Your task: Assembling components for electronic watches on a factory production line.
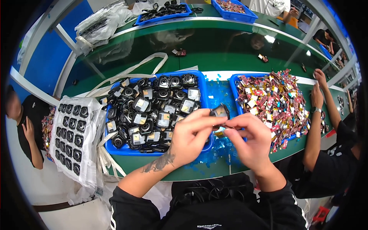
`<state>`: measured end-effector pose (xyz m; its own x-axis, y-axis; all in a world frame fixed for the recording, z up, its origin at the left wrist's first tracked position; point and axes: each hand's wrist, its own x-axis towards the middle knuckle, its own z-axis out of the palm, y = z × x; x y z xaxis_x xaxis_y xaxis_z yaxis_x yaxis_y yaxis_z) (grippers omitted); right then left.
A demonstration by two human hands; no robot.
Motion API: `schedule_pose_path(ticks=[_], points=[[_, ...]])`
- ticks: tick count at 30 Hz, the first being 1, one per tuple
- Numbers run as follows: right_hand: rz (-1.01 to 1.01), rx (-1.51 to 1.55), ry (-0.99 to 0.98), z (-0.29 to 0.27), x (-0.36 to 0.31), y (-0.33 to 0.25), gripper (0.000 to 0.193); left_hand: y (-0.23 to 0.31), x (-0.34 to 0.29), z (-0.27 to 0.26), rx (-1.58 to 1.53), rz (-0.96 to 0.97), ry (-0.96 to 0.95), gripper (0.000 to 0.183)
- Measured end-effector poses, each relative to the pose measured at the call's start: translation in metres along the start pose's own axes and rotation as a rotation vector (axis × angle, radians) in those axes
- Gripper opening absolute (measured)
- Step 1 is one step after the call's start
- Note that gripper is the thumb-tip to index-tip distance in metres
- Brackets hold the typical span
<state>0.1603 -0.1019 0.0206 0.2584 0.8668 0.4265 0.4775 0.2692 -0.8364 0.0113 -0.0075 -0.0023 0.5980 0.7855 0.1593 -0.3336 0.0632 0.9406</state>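
Observation:
My left hand (191, 134) holds a black smartwatch housing (220, 111) between thumb and fingers, above the gap between two blue trays. Close against it, my right hand (251, 140) is closed in a pinch at the housing's near end. A small yellowish piece (219, 132) shows by those fingertips; its exact kind is hard to make out. Left of my hands, the blue tray (155, 152) is heaped with similar black watch housings (163, 119). On the right, another blue tray (234, 92) bears a tall pile of small circuit boards with flex cables (268, 101).
Blue film scraps (218, 151) litter the green table between the trays. A plastic-wrapped sheet of watch housings (71, 134) stands at the left. A green conveyor belt (138, 57) runs beyond, with a few loose pieces on it. Co-workers sit left and right; one's arm (314, 126) reaches in.

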Motion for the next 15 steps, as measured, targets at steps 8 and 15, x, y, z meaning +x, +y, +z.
schedule_pose_path(ticks=[8, 15], points=[[0.431, 0.712, -0.138, -0.014, 0.002, -0.001, 0.011, 0.005, 0.003, -0.01, 0.781, 0.667, -0.171, 0.03], [0.42, 0.566, -0.235, -0.024, 0.003, 0.0, 0.007, 0.009, 0.001, -0.007, 0.754, 0.543, -0.203, 0.024]])
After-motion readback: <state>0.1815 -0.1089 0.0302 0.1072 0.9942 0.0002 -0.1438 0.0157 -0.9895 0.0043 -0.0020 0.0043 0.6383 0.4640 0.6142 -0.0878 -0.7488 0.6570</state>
